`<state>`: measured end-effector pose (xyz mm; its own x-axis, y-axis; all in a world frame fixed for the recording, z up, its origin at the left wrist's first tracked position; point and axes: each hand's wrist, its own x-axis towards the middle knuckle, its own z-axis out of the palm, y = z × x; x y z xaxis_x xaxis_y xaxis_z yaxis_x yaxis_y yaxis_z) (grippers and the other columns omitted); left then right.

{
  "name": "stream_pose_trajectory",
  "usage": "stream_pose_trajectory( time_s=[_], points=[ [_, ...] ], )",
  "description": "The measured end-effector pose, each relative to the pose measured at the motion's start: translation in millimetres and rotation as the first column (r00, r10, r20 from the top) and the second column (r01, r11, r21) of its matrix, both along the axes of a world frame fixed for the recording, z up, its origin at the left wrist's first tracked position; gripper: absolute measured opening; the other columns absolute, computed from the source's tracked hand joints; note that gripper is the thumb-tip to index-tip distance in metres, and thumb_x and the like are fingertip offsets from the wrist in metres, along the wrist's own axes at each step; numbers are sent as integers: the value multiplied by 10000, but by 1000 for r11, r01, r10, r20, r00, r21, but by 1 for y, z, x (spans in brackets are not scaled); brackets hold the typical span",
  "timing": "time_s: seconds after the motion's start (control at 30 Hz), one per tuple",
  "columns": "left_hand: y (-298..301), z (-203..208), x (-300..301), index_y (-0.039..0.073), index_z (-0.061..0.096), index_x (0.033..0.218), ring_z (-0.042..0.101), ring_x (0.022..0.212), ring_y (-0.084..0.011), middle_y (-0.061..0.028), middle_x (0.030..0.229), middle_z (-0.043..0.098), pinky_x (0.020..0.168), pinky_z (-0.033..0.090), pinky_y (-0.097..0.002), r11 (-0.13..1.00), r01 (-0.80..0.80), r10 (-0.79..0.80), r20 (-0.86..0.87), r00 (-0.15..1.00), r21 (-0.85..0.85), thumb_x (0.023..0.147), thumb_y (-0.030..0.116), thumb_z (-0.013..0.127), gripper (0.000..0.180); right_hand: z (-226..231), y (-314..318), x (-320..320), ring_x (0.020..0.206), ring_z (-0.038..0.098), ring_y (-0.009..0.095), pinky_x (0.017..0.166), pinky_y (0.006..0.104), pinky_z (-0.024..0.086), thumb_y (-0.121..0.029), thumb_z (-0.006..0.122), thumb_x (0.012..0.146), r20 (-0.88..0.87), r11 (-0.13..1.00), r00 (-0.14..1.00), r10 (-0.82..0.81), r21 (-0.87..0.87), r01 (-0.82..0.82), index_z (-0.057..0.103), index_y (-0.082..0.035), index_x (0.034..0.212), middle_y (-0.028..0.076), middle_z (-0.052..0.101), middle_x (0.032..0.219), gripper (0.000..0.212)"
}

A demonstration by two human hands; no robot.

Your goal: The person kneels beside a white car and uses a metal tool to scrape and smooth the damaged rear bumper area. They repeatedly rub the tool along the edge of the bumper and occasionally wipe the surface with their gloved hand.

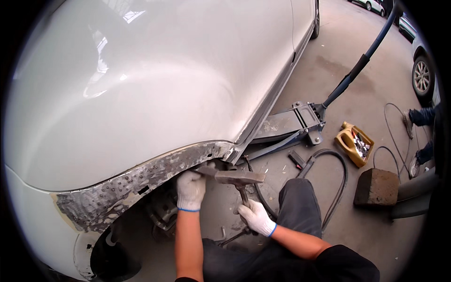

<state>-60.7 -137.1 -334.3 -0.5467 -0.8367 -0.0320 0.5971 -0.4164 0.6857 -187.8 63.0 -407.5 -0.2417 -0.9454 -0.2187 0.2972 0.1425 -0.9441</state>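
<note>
The white car [164, 94] fills the upper left of the frame; it looks very heavy and slick. Its bare metal arch edge [112, 192], lower left, is likely stiff, thin and maybe sharp. The hammer [240, 177], just below the middle, looks hard and heavy at its head; its handle is the place to hold. The right hand [257, 217] has its grip wrapped around that handle. The left hand [190, 191] is by the arch edge; I cannot tell what its grip does. The gray floor [347, 244] looks hard. A jack [282, 124], a brown block [376, 187] and a cut yellow jug [347, 142] sit toward the right.
</note>
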Motion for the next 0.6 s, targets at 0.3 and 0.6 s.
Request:
stream_pose_trajectory(
  time_s=[0.3, 0.6],
  points=[
    [93, -28, -17, 50, 543, 1224, 638, 1071, -291, -133, 1171, 603, 915, 550, -519, 950, -18, -103, 366, 925, 311, 841, -25, 470, 398, 7, 32, -2, 810, 686, 339, 746, 372, 548, -93, 607, 900, -625, 938, 709, -327, -125, 323, 459, 30, 1374, 198, 677, 919, 511],
    [124, -40, -28, 57, 551, 1233, 635, 997, -203, -82, 1113, 637, 926, 510, -374, 963, 5, -64, 209, 976, 268, 951, 176, 462, 319, 56, 20, 19, 683, 629, 356, 616, 475, 504, -156, 665, 821, -952, 999, 304, 32, 23, -33, 442, 45, 1348, 171, 611, 797, 606]
  ],
)
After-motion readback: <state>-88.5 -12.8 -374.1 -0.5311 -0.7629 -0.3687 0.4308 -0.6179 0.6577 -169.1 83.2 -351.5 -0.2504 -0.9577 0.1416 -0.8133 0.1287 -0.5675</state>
